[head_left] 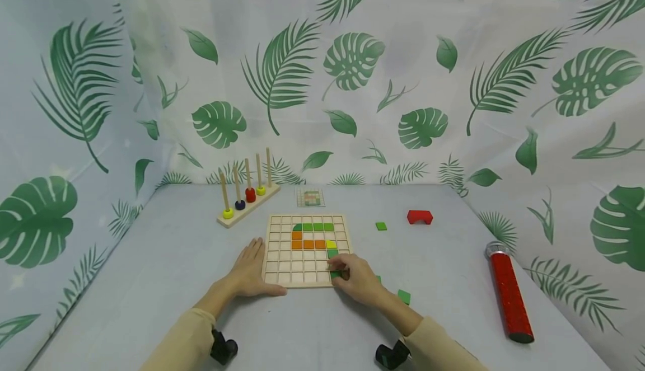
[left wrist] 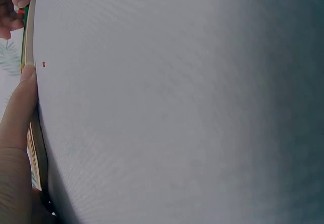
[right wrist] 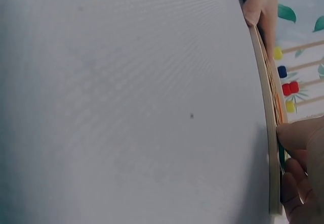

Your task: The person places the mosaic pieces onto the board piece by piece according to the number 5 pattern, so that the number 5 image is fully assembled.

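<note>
A square wooden grid board (head_left: pixel 294 273) lies on the table with colored tiles in some cells. A green row (head_left: pixel 314 227) runs near its top, orange tiles (head_left: pixel 308 244) run below, and a yellow tile (head_left: pixel 331 244) ends that row. My left hand (head_left: pixel 252 273) lies along the board's left side, fingers straight, its thumb (left wrist: pixel 23 100) at the near edge. Over the near right corner, my right hand (head_left: pixel 358 278) pinches a green tile (right wrist: pixel 281 157) between thumb and fingers, low over the cells. Another green tile (head_left: pixel 332 253) sits just above those fingertips.
Loose green tiles (head_left: pixel 381 226) (head_left: pixel 404 296) lie right of the board. A peg stand (head_left: pixel 247 209) with colored beads is at back left, beside a small pattern card (head_left: pixel 310 197). A red arch block (head_left: pixel 420 217) and a red cylinder (head_left: pixel 510 295) are on the right.
</note>
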Demonstrator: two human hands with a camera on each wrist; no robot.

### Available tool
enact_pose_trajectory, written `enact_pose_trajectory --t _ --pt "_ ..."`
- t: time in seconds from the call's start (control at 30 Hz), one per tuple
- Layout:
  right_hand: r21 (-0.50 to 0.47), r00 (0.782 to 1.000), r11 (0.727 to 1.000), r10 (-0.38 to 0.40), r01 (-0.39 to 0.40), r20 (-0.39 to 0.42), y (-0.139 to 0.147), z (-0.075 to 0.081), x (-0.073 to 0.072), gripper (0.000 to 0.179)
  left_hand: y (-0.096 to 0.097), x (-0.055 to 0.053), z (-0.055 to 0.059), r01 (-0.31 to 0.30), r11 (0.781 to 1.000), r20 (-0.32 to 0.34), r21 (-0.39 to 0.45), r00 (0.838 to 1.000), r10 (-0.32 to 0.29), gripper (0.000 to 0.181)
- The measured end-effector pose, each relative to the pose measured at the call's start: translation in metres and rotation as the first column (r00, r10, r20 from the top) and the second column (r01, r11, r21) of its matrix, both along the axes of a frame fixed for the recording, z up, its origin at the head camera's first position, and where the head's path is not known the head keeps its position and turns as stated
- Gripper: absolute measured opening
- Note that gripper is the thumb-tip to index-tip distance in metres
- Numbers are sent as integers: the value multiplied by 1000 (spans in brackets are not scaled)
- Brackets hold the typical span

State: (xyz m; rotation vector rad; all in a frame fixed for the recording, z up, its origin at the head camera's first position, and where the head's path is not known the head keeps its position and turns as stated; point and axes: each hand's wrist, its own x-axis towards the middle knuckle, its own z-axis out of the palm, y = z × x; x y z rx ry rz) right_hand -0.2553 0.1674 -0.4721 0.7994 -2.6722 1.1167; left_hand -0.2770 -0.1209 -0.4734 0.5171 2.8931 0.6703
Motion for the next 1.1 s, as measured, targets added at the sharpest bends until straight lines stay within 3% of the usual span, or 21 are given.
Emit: enact_pose_trajectory --t 0.5,0.67,0.87,1.1 --pt "-41 999 999 -28 30 45 2 5 2 33 -1 0 0 11 1000 -2 2 1000 -11 132" --pt "-64 993 991 -112 115 47 16 10 0 25 0 0 2 15 1000 -9 6 1000 -14 131" --pt "-49 968 969 -237 241 78 43 17 -6 23 0 -1 3 8 1000 -8 -1 1000 -9 131" --pt "21 966 969 -246 245 83 66 16 -5 20 -1 0 1 9 1000 -8 1 1000 -9 132"
